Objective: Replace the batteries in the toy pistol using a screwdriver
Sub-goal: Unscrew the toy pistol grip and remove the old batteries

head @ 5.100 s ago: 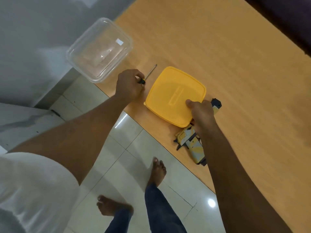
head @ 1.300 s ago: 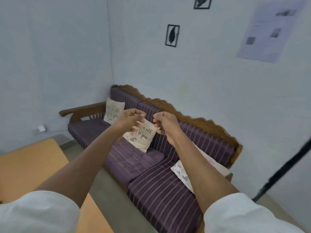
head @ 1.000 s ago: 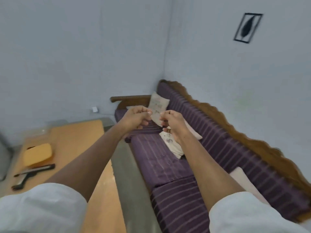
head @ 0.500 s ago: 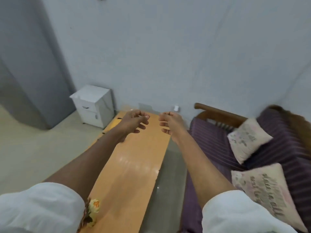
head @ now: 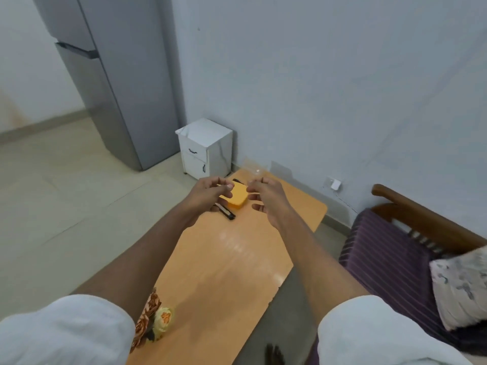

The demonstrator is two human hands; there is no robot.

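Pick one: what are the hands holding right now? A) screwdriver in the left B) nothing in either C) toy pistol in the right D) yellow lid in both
B: the left hand and right hand hang in the air with loosely curled fingers and hold nothing, above the yellow lid lying on the table.

Home living room, fridge [head: 116, 83], striped sofa [head: 400, 262], cushion [head: 463, 288], bedside cabinet [head: 204, 148]

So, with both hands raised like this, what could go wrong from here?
1. Neither the left hand nor the right hand holds anything; the toy pistol lies at the table's far end, beyond easy reach.
2. The pistol lies near the table's left edge, beside the yellow lid; a hasty reach might knock it off.
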